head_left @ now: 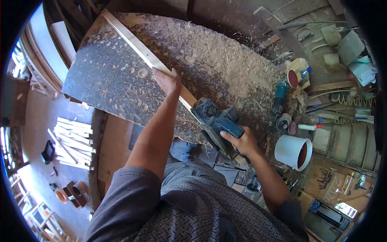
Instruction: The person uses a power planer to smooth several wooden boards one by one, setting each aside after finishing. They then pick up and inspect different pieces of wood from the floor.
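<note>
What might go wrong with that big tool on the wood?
The left hand is on the same strip as the planer, so a slip might bring them together. Shavings litter the bench, so the strip might slide or rock.

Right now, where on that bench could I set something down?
Left of the wooden strip, toward the workbench's left edge, only shavings show. Another patch, thicker with shavings, lies between the strip and the teal tool. It's crowded around the right hand, planer, teal tool and white bucket.
</note>
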Demonstrator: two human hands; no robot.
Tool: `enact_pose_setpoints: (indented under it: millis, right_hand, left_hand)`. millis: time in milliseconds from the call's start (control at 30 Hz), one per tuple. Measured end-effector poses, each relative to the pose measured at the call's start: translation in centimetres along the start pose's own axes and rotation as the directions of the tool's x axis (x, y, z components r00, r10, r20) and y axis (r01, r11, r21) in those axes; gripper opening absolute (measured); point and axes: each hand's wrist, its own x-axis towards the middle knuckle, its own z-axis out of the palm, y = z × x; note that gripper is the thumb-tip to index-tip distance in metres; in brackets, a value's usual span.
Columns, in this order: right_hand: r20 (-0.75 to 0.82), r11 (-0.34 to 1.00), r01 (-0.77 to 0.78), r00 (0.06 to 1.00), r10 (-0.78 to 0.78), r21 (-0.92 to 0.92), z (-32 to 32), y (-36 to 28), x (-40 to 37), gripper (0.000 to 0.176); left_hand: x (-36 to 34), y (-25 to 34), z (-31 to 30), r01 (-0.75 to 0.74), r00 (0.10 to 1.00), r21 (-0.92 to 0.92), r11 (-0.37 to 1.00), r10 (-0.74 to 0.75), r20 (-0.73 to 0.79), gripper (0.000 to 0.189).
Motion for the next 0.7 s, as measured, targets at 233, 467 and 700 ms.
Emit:
enact_pose_setpoints:
  millis: [233, 467, 700]
  right_hand:
    - [0.035, 0.993, -0.095, 0.995, 0.098, -0.075, 3.6, -5.9, 5.7, 0.046]
    - [0.031, 0.996, 0.029, 0.999, -0.026, -0.088, 8.1, -12.2, 12.7, 0.047]
    - [0.097, 0.994, 0.097, 0.991, -0.092, -0.049, 12.0, -18.2, 20.5, 0.051]
  left_hand:
    - [1.7, -2.9, -0.9, -0.043, 0.981, -0.260, 0.965, 0.090, 0.169, 0.063]
    - [2.0, -6.1, -10.0, 0.055, 0.986, -0.390, 0.919, 0.011, 0.164, 0.039]
    - [-9.5, -7.1, -14.0, 0.468, 0.740, -0.480, 0.742, -0.031, 0.672, 0.023]
